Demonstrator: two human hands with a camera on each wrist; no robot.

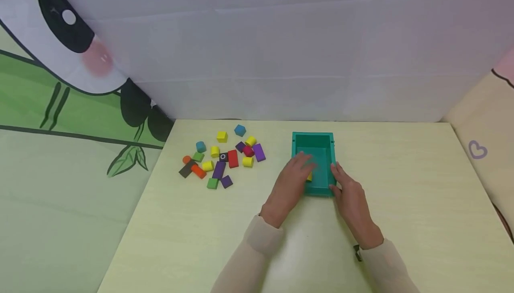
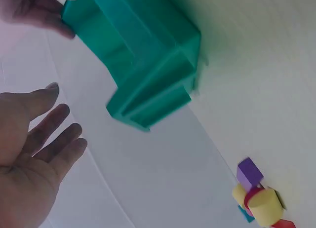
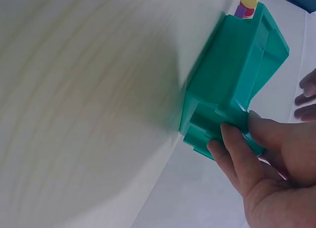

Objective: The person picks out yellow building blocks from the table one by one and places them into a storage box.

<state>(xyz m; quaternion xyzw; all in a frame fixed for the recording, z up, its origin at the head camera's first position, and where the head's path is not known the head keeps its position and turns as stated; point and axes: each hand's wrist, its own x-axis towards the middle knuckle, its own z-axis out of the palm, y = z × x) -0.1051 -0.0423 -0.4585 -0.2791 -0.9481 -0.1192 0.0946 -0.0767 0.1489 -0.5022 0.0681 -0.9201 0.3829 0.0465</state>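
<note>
A teal-green plastic box (image 1: 321,191) with an open top rests on the table. My left hand (image 1: 290,183) hovers over the box's left side, fingers extended and holding nothing; the left wrist view shows those fingers (image 2: 59,164) spread. Beneath them a yellow block (image 1: 309,177) shows partly inside the box, the rest covered by the hand. With thumb and fingers, my right hand (image 1: 354,201) grips the box's right side. In the right wrist view the thumb (image 3: 264,132) presses at the rim while the fingertips curl against the ledge on the outer wall.
Left of the box lie many scattered blocks, among them a red block (image 1: 233,158), a purple block (image 1: 259,152), a yellow cube (image 1: 222,137) and a dark brown block (image 1: 187,168). A pale wall cloth (image 1: 281,61) hangs behind the light wooden table (image 1: 421,186).
</note>
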